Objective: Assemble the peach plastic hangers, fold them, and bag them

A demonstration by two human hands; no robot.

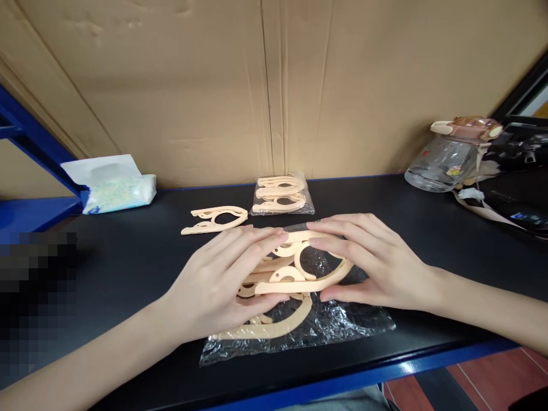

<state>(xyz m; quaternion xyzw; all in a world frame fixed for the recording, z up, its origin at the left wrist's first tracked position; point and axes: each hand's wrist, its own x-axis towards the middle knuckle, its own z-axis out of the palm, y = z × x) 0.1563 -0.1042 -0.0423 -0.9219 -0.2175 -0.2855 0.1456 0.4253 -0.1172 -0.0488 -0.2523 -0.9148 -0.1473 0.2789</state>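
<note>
A cream plastic folding clothes hanger (331,279) lies folded between my two hands, just above a clear plastic bag (355,325). My left hand (209,279) grips its left end, fingers on the far side and thumb on the near side. At the curved right end, my right hand (381,262) holds it the same way. Under it, more cream hangers show inside the bag, one of them a curved hanger (278,330) near the front; my hands partly hide them. Beyond my left hand, a single folded hanger (229,212) rests on the black table.
Against the cardboard backing stands a bagged stack of hangers (280,197). A tissue pack (122,194) sits at the back left beside a blue metal frame. A clear water bottle (445,162) and a black bag (514,194) occupy the right. The table's blue edge (411,365) runs along the front.
</note>
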